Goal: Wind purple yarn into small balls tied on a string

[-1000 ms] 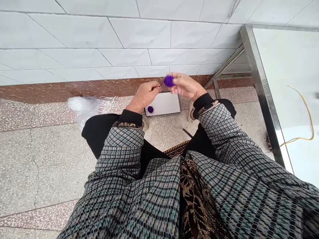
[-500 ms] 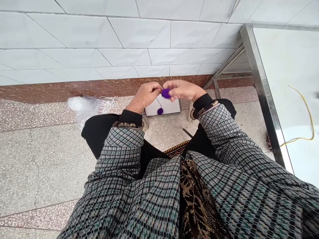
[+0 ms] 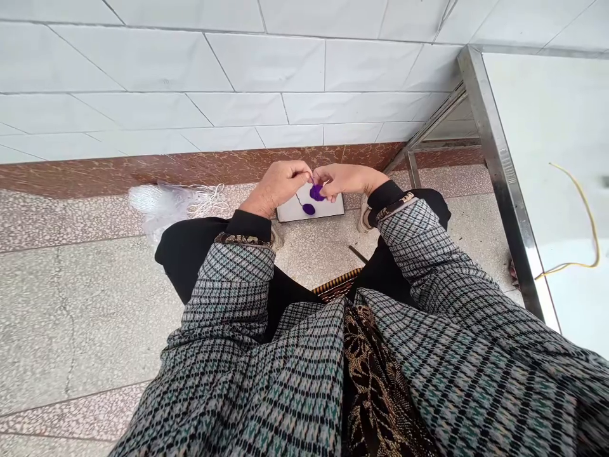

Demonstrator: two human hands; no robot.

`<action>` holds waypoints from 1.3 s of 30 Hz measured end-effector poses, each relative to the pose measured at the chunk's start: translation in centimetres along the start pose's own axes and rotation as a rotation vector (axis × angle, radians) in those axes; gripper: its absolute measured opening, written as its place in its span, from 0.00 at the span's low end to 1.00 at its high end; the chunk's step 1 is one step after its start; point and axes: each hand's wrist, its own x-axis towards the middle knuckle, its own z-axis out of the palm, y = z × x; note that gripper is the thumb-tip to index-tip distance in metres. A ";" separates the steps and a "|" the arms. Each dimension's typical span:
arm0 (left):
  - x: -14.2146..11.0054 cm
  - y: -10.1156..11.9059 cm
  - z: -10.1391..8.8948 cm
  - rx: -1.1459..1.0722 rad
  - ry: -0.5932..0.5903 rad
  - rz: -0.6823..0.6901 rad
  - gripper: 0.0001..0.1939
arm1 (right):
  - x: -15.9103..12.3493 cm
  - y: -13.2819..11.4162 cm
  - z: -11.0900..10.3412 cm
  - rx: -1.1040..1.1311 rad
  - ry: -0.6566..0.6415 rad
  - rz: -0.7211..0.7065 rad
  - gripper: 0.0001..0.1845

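Note:
I sit above a speckled floor with both hands held out over my knees. My left hand [image 3: 276, 186] is closed, its fingertips pinching a thin purple thread. My right hand [image 3: 345, 179] is closed on a small purple yarn ball [image 3: 316, 192] held between the two hands. A second small purple ball [image 3: 309, 209] hangs on the thread just below, over a white box [image 3: 328, 207] that lies on the floor between my feet.
A crumpled clear plastic bag with white cord [image 3: 174, 202] lies on the floor at the left. A steel-framed table [image 3: 495, 158] stands at the right, with a yellow cord [image 3: 587, 222] on its top. A white tiled wall is ahead.
My right hand has dropped lower and closer to my left hand with the purple ball. The hanging second ball has swung from the left side to below my hands.

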 end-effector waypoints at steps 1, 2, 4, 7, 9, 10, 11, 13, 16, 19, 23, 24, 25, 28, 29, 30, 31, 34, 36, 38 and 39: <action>0.1 -0.2 -0.1 0.002 0.040 -0.023 0.10 | -0.3 -0.3 0.0 0.076 -0.021 -0.047 0.16; 0.2 -0.3 -0.1 0.005 0.070 -0.045 0.10 | -0.7 -0.6 0.0 0.175 -0.007 -0.108 0.15; 0.4 -0.6 0.1 0.010 0.083 -0.070 0.10 | -1.0 -1.3 -0.2 0.394 0.083 -0.250 0.13; 0.4 -0.5 0.8 0.006 -0.061 -0.040 0.09 | -0.7 -1.8 -0.4 0.561 0.274 -0.389 0.10; 0.2 -0.2 1.2 -0.008 -0.187 0.003 0.08 | 0.0 -1.4 -0.5 0.492 0.374 -0.358 0.08; 0.1 0.0 1.2 -0.014 -0.226 0.021 0.09 | 0.4 -1.1 -0.5 0.416 0.408 -0.309 0.08; 0.0 0.2 1.2 -0.019 -0.239 0.035 0.09 | 0.7 -0.8 -0.4 0.333 0.418 -0.250 0.08; -0.2 0.5 0.8 -0.018 -0.193 0.039 0.10 | 1.0 -0.2 -0.3 0.131 0.366 -0.107 0.09; -0.2 0.4 0.0 -0.009 -0.049 0.006 0.09 | 0.4 0.1 -0.1 -0.063 0.110 0.041 0.11; 0.1 -0.3 -0.1 0.001 0.033 -0.055 0.09 | -0.4 -0.5 -0.1 0.055 -0.033 -0.041 0.12; 0.5 -1.0 0.7 0.041 0.013 -0.106 0.09 | -0.4 -1.1 -0.6 0.375 0.130 -0.269 0.14; 0.5 -1.0 1.0 0.047 -0.031 -0.100 0.09 | -0.1 -1.0 -0.7 0.414 0.181 -0.290 0.14; 0.5 -0.9 1.2 0.048 -0.088 -0.085 0.09 | 0.1 -0.9 -0.8 0.429 0.224 -0.292 0.14; 0.2 -0.2 1.3 0.025 -0.230 -0.015 0.10 | 1.0 -0.1 -0.7 0.326 0.315 -0.227 0.14; 0.0 0.0 1.2 0.018 -0.235 0.002 0.11 | 1.2 0.2 -0.6 0.245 0.337 -0.188 0.15; 0.0 0.1 1.1 0.014 -0.217 0.012 0.11 | 1.3 0.4 -0.4 0.149 0.338 -0.140 0.15; -0.1 0.2 0.9 0.014 -0.182 0.015 0.11 | 1.3 0.5 -0.3 0.052 0.313 -0.087 0.16; 0.0 -0.1 0.4 0.026 -0.060 0.001 0.09 | 0.7 0.4 0.1 -0.107 0.123 0.013 0.17; 0.2 -0.5 0.2 0.033 -0.007 -0.027 0.08 | 0.2 0.1 0.1 -0.029 0.022 -0.026 0.16; 0.4 -0.8 0.2 0.030 0.018 -0.060 0.08 | -0.2 -0.3 -0.1 0.146 -0.001 -0.127 0.15; 0.4 -0.8 0.2 0.025 0.020 -0.073 0.08 | -0.3 -0.4 -0.3 0.242 0.008 -0.188 0.15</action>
